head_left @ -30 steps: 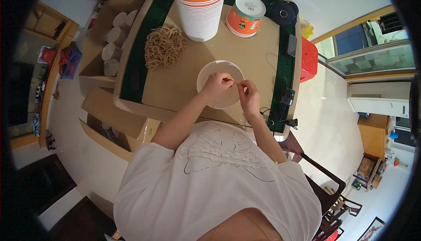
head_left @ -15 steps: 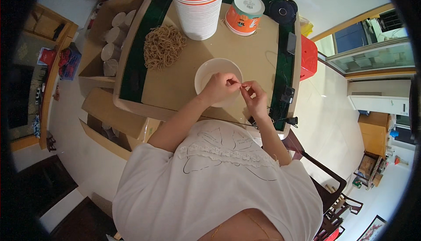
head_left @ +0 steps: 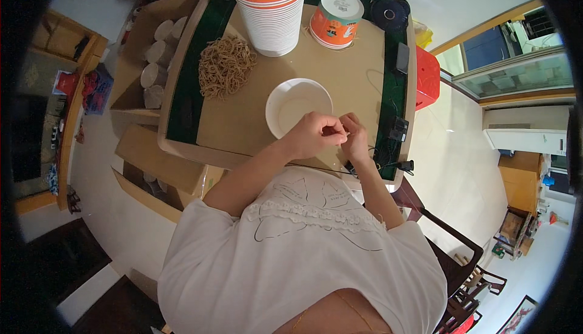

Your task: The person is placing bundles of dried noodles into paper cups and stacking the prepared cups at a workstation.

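Observation:
Fingertip to fingertip, my left hand [head_left: 313, 133] and my right hand [head_left: 355, 141] are pinched closed just past the near right rim of a white paper tub [head_left: 279, 100]. What they pinch is too small to make out. The tub stands upright on the brown board, and its pale inside shows. A tangled pile of brown twisted cord [head_left: 226, 67] lies to the left of the tub. Farther back rises a tall stack of nested white paper tubs [head_left: 271, 27], orange at the top. An orange and green tub [head_left: 334, 28] sits upside down beside the stack.
At the table's right edge lie a dark round coil [head_left: 389, 14], a grey box-shaped device [head_left: 402, 59] and a black adapter [head_left: 398, 129] with cables. Cardboard boxes [head_left: 167, 152] with white tubs stand on the floor at left. A red stool [head_left: 427, 79] is at right.
Both hands have moved slightly right and toward me, away from over the tub, so more of its inside shows. They remain pinched together.

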`<state>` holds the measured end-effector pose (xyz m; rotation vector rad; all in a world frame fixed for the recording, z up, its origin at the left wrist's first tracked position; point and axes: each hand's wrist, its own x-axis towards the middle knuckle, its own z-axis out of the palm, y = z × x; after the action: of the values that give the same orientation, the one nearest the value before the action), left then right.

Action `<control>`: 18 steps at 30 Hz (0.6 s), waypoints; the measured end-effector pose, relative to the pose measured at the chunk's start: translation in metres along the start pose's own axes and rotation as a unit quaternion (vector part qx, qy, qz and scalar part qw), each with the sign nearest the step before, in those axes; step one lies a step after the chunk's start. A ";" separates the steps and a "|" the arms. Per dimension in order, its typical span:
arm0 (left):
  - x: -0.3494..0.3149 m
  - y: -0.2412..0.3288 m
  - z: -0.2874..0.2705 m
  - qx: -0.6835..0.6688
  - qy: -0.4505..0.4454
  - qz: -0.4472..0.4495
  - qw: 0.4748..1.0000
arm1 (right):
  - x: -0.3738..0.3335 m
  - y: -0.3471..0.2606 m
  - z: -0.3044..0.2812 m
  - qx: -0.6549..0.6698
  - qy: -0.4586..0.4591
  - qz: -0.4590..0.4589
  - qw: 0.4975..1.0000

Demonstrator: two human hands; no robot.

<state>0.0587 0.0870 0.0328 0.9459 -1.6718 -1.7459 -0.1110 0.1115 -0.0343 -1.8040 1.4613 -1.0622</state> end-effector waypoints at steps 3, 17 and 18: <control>0.000 0.001 0.003 0.013 -0.012 -0.016 1.000 | 0.005 -0.002 -0.002 -0.005 -0.021 0.032 0.999; 0.022 0.003 -0.040 -0.266 0.153 -0.049 0.950 | 0.011 0.004 0.028 -0.071 -0.010 0.071 0.995; 0.022 0.001 -0.053 -0.283 0.131 -0.041 0.949 | 0.014 -0.001 0.024 -0.060 -0.007 0.047 0.997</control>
<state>0.0872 0.0375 0.0324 0.9236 -0.8957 -1.9026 -0.0882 0.0972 -0.0428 -1.8006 1.6171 -0.9313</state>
